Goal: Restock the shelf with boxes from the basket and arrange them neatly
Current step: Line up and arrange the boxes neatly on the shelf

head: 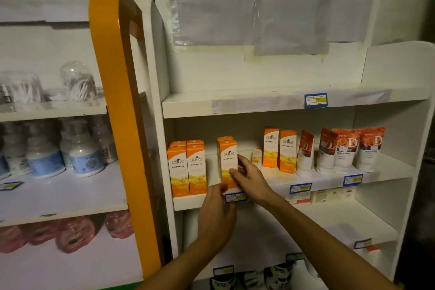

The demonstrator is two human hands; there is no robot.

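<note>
Item 1, held box [227, 164]: tall, narrow carton, orange with a white band across the upper face, a dark logo frame near the top and yellow wave artwork low down. I see it standing upright at the front edge of the middle shelf [190, 202], with a matching carton close behind it.

Item 2, right hand [250, 176]: fingers curled round the box's right edge, thumb across the lower front face, gripping it.

Item 3, left hand [215, 215]: raised below the box, fingertips meeting its lower left corner at the shelf lip. I view it from the back, so I cannot tell whether those fingers pinch the carton or merely touch it.

Item 4, left-hand cartons [187, 168]: same design, two abreast and two deep, upright, set apart from the held box by a bare gap.

Item 5, right-hand cartons [280, 149]: two more of the design, further back, upright, side by side.

Item 6, small carton [256, 157]: pale, short, between the held box and the right-hand cartons.

Item 7, red-and-white tubes [341, 149]: standing cap-down along the right of the same shelf.

Item 8, price tags [300, 188]: blue-framed, fixed to the shelf lip.
</note>
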